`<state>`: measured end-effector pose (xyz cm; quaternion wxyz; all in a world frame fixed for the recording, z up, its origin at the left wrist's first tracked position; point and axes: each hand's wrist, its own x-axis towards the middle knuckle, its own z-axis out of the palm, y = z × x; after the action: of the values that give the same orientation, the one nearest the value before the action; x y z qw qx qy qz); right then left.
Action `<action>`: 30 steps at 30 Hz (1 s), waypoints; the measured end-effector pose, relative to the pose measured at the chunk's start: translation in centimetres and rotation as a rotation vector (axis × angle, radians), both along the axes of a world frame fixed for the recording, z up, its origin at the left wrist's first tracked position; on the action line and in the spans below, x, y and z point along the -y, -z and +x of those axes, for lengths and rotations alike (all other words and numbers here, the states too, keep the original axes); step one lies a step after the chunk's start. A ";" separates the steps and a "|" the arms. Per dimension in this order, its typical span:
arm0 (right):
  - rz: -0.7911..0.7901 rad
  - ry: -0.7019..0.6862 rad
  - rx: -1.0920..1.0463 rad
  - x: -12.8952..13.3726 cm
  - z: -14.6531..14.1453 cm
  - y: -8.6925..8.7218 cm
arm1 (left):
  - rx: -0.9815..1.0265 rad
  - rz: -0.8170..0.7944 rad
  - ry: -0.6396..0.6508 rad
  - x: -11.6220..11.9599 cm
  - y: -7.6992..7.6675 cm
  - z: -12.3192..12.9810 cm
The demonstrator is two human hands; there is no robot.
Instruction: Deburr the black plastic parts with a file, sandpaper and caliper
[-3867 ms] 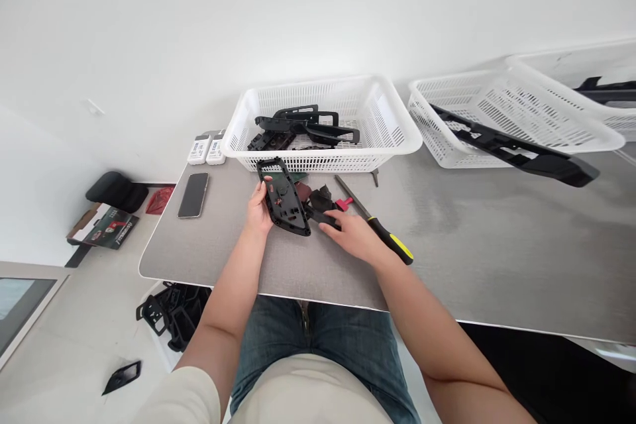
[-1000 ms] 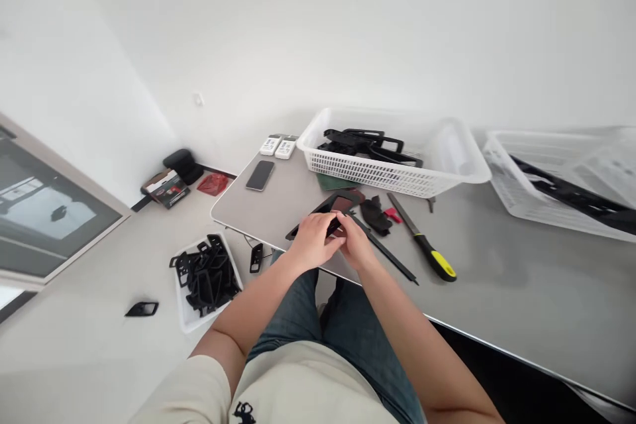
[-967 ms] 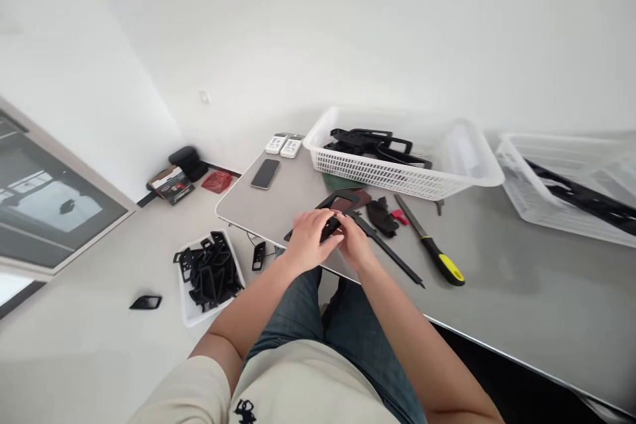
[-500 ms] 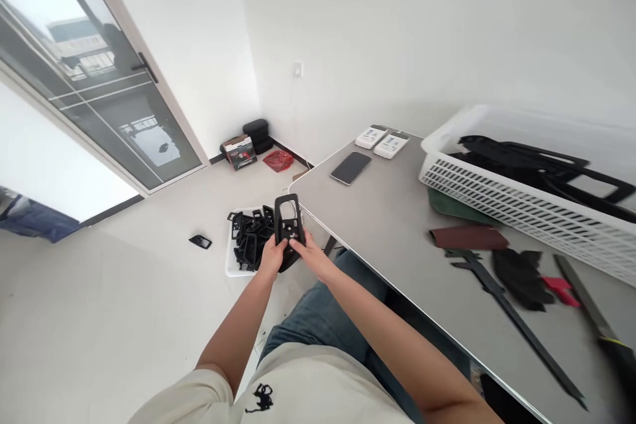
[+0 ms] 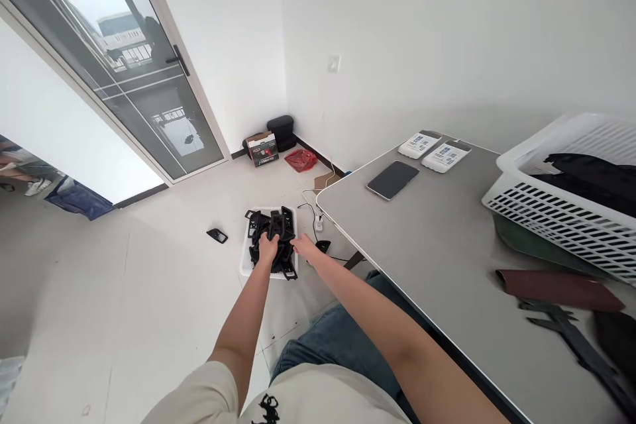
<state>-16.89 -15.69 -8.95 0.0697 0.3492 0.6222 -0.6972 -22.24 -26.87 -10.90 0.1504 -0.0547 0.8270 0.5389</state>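
On the floor [image 5: 149, 291]: heaped black plastic frames [image 5: 275, 225] in a white tray [image 5: 243, 258]

The left hand [image 5: 268, 248] rested on the heap, its grip impossible to tell; the right hand [image 5: 304, 246], fingers spread open, stopped just beside the frames, apparently holding nothing.

- L hand [image 5: 268, 248] on pile of blk plastic parts [image 5: 283, 228] in white tray [image 5: 242, 258], on floor
- R hand [image 5: 304, 246] just beside pile, at its edge
- loose blk part [image 5: 217, 235] on floor, left of tray
- grey table [image 5: 427, 232] to R: phone [image 5: 392, 180], 2 white remotes [image 5: 419, 144], white basket [image 5: 561, 212] w/ blk parts [image 5: 591, 179]
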 end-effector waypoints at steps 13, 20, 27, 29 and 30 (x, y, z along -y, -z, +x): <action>0.078 0.058 -0.440 -6.2 8.5 -6.2 | -0.384 0.424 0.479 -10.5 -9.0 8.5; 0.403 0.342 -0.627 -14.4 18.1 -11.6 | -0.606 0.493 0.930 -20.1 -14.9 14.9; 1.162 0.679 0.102 -27.8 28.7 -16.2 | -0.899 0.418 1.271 -33.6 -19.4 20.4; 1.163 0.686 0.259 -31.5 31.1 -17.1 | -0.896 0.210 1.381 -37.0 -20.2 21.6; 1.152 0.670 0.325 -33.1 32.1 -17.3 | -0.873 0.076 1.442 -38.6 -20.5 22.2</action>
<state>15.19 17.44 8.38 -0.2541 0.6042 0.7339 -0.1781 -0.06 11.74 9.65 0.1261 0.7049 0.6249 0.3111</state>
